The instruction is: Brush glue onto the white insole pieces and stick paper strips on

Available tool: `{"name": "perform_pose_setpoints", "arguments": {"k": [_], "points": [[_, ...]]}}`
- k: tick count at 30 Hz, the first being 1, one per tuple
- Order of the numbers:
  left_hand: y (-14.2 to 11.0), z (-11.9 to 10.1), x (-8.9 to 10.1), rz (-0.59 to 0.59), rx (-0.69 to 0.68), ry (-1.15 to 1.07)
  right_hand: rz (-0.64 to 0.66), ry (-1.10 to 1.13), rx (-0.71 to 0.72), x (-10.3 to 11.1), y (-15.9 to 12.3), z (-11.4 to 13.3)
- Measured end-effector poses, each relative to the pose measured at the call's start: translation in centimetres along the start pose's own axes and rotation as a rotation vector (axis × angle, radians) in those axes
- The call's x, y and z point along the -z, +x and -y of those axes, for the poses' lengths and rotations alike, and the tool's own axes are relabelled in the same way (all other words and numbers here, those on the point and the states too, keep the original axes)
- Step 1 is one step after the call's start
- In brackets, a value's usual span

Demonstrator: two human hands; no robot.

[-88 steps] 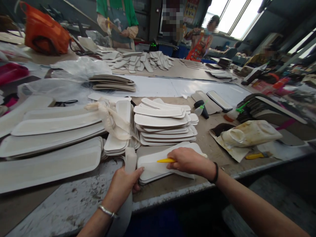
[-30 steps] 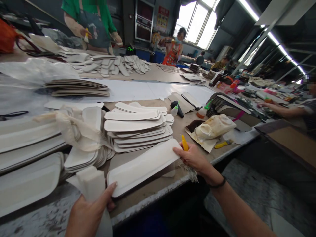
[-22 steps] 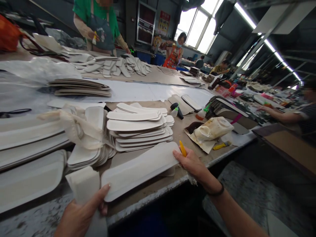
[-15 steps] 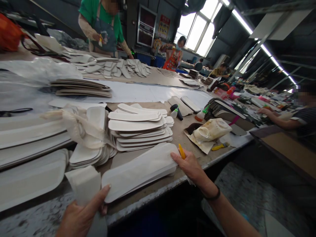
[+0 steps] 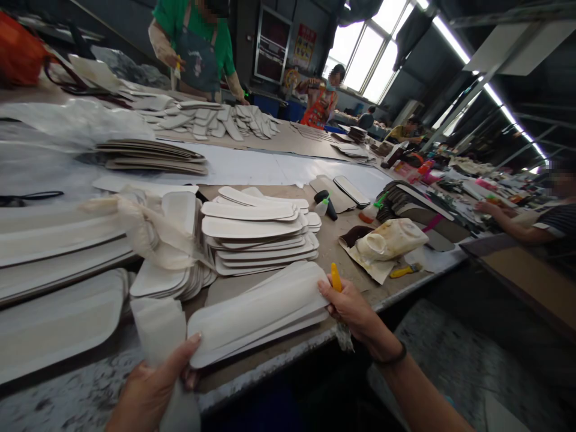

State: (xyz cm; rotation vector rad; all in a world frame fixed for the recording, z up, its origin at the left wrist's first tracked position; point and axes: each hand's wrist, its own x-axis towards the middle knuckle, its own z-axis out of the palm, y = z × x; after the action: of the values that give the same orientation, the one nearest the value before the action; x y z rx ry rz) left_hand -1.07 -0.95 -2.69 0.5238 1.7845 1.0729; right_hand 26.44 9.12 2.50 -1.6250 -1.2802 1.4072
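A long white panel with rounded ends lies at a slant near the table's front edge, over other white panels fanned beneath it. My left hand is closed on its near left end, thumb on top and fingers underneath. At the other end my right hand grips the panel between thumb and fingers. That same hand also holds a brush with a yellow handle; its whitish bristles hang below the palm. Beside my left hand a pale strip of sheet drapes over the table edge.
Stacks of white panels stand behind, and more panels lie at the left. To the right are a stained plastic container, a second yellow brush and a glue bottle. Co-workers stand across the table.
The view has shifted slightly. My right hand has turned a little, so the brush's bristles now show below it. Both hands stay on the white panel.
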Motion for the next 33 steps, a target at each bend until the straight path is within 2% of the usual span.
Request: {"name": "perform_pose_setpoints", "arguments": {"k": [3, 9, 14, 16, 20, 23, 26, 29, 33], "points": [[0.4, 0.0, 0.4, 0.124, 0.123, -0.083, 0.05, 0.067, -0.055, 0.0, -0.1, 0.5], [0.0, -0.6, 0.3, 0.12, 0.163, -0.173, 0.087, 0.125, -0.133, 0.1, 0.5, 0.7], [-0.8, -1.5, -0.7, 0.034, 0.029, -0.131, -0.057, -0.137, 0.06, -0.3, 1.4, 0.0], [-1.0, -1.5, -0.8, 0.026, -0.009, -0.116, -0.093, -0.191, 0.086, -0.4, 1.7, -0.4], [-1.2, -1.4, -0.6, 0.012, 0.02, -0.184, -0.05, -0.131, -0.007, -0.3, 1.9, -0.9], [-1.2, -1.4, -0.5, -0.082, 0.027, -0.303, -0.022, -0.064, -0.022, -0.1, 1.8, -0.7], [-1.2, -1.6, -0.3, -0.171, -0.055, -0.374, -0.019, -0.014, -0.013, -0.1, 1.6, -0.1], [-1.0, -2.0, -0.1, -0.205, -0.151, -0.335, -0.02, 0.027, -0.001, -0.1, 1.4, 0.3], [-1.1, -2.7, 0.1, -0.225, -0.152, -0.243, 0.015, 0.07, 0.023, -0.3, 1.3, 0.2]]}}
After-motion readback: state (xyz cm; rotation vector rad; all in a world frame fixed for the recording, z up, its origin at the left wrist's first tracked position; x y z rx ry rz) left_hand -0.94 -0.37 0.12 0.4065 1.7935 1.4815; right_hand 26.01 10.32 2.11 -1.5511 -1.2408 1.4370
